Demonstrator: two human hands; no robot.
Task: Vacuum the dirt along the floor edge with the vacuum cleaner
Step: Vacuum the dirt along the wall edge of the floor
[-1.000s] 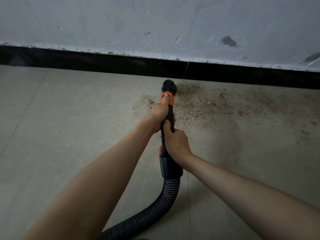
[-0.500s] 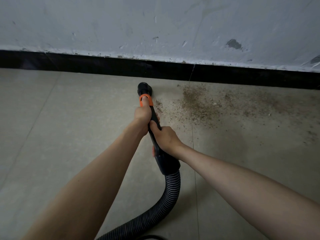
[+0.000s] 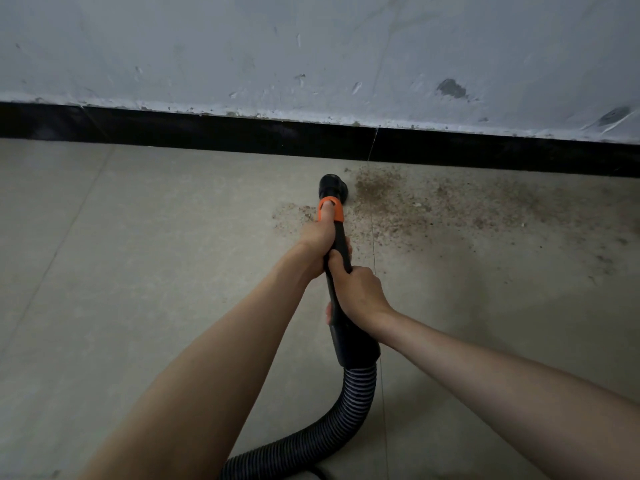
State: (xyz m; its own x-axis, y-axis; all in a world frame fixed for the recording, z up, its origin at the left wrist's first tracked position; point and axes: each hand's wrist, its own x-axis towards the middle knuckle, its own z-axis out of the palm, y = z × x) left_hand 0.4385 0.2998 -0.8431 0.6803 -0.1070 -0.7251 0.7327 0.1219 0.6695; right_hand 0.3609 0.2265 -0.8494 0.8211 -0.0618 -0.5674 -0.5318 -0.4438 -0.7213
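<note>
Both hands grip the black vacuum wand (image 3: pixel 341 251). My left hand (image 3: pixel 317 242) holds it high up, thumb on the orange collar (image 3: pixel 331 210). My right hand (image 3: pixel 358 292) wraps the wand lower down, just above the thick cuff (image 3: pixel 353 344). The round black nozzle (image 3: pixel 333 187) rests on the floor at the left end of a brown dirt patch (image 3: pixel 433 206) that spreads rightward along the black skirting (image 3: pixel 242 135). A small scatter of dirt (image 3: pixel 294 214) lies left of the wand. The ribbed hose (image 3: pixel 332 420) curves down to the frame's bottom edge.
Pale grey floor tiles (image 3: pixel 138 271) with thin grout lines fill the view. A scuffed white wall (image 3: pixel 311 53) rises above the skirting. Faint dark specks (image 3: pixel 602 261) dot the floor at the far right.
The nozzle swung left away from the dirt half a second ago, and now it has come back right to the patch's left end. Both hands kept their grip.
</note>
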